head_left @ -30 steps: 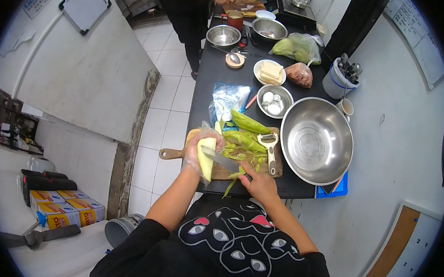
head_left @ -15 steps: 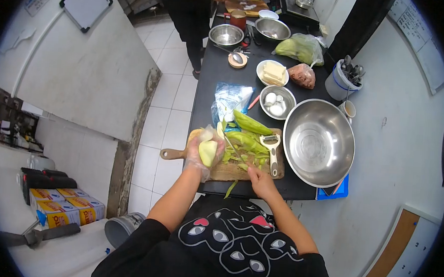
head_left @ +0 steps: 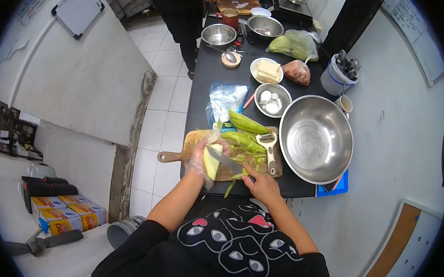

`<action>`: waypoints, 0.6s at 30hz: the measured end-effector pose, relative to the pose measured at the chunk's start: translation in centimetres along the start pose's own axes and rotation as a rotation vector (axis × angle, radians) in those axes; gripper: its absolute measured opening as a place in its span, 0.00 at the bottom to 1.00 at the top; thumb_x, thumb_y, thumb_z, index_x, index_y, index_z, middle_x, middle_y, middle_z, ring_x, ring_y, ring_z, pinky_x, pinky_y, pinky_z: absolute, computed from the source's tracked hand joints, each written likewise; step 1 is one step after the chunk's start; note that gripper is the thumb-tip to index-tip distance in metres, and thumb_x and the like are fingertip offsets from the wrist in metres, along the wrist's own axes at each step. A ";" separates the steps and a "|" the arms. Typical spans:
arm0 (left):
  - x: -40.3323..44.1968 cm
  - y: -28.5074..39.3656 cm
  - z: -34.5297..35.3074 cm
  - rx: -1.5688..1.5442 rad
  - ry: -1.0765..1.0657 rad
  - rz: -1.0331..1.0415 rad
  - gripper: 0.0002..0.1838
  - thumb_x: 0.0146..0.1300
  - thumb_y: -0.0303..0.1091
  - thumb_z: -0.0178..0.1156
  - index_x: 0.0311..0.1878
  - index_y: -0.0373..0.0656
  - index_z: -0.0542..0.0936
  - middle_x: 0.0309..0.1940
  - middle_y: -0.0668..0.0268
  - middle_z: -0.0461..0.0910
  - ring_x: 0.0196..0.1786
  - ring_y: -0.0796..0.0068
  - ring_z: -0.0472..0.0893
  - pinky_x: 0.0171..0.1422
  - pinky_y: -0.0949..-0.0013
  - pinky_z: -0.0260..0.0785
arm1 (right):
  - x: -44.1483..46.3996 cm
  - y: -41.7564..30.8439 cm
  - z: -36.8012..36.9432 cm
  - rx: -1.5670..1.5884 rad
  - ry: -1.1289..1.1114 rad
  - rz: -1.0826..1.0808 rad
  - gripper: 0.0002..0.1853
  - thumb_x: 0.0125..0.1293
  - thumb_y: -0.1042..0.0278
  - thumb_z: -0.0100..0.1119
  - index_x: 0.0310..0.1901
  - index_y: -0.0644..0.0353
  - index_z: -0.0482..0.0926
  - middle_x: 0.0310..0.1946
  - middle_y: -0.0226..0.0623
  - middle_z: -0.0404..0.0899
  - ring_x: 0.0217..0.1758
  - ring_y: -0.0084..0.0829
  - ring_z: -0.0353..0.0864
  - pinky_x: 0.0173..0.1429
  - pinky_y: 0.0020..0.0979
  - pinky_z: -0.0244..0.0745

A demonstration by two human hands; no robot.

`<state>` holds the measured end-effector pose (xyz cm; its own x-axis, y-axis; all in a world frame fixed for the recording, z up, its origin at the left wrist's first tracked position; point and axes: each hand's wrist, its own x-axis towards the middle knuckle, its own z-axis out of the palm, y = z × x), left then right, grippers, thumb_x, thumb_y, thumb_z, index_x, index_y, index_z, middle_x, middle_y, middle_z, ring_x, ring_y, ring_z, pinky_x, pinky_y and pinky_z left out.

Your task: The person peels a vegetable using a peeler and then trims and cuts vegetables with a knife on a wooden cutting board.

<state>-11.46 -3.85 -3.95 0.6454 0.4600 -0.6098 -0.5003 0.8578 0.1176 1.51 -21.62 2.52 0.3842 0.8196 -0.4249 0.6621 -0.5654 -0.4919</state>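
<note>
My left hand (head_left: 197, 157), in a clear plastic glove, closes around a peeled pale-green fruit (head_left: 211, 164) that looks like a green mango. A knife (head_left: 226, 161) is gripped in my bare right hand (head_left: 262, 185); its blade points left and lies against the fruit's upper right side. Both hands are over a wooden cutting board (head_left: 194, 138). On it are long green unpeeled pieces (head_left: 247, 123), scattered peelings (head_left: 238, 158) and a white peeler (head_left: 270, 153) at the right. One peel strip (head_left: 229, 189) hangs over the front edge.
To the right stands a large steel bowl (head_left: 316, 143). Behind the board are a plastic bag (head_left: 226, 101), a bowl of eggs (head_left: 273, 93), a bowl of pale yellow blocks (head_left: 268, 70) and a utensil bucket (head_left: 335, 79). At the far end a person (head_left: 180, 16) works at another board.
The knife blade has swung down onto the fruit, which now sits more upright in my left hand. My right hand has turned slightly. The camera view has shifted a little.
</note>
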 end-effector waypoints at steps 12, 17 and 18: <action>0.1 0.3 -0.4 0.114 -0.194 -0.009 0.20 0.62 0.45 0.49 0.40 0.34 0.74 0.35 0.52 0.75 0.38 0.57 0.76 0.48 0.59 0.73 | 0.3 2.5 3.0 0.325 0.023 -0.187 0.23 0.66 0.41 0.49 0.60 0.34 0.74 0.43 0.48 0.82 0.47 0.51 0.81 0.52 0.42 0.75; -0.3 -0.4 -0.4 0.025 -0.111 -0.025 0.17 0.61 0.43 0.51 0.37 0.36 0.73 0.35 0.53 0.75 0.41 0.56 0.77 0.52 0.57 0.72 | 0.4 1.1 1.0 0.081 0.027 -0.045 0.23 0.65 0.39 0.50 0.60 0.30 0.73 0.38 0.50 0.82 0.43 0.52 0.81 0.48 0.46 0.76; -0.1 -0.2 -0.8 0.017 -0.092 -0.012 0.16 0.61 0.43 0.51 0.38 0.36 0.73 0.35 0.53 0.75 0.41 0.55 0.77 0.53 0.56 0.72 | 0.4 0.8 0.7 0.035 0.036 -0.029 0.23 0.64 0.39 0.51 0.60 0.30 0.73 0.37 0.50 0.82 0.42 0.52 0.82 0.47 0.47 0.76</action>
<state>-11.88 -4.25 -4.49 0.7021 0.4676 -0.5371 -0.4825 0.8671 0.1243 1.69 -21.81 1.40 0.3882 0.8384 -0.3826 0.6506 -0.5433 -0.5305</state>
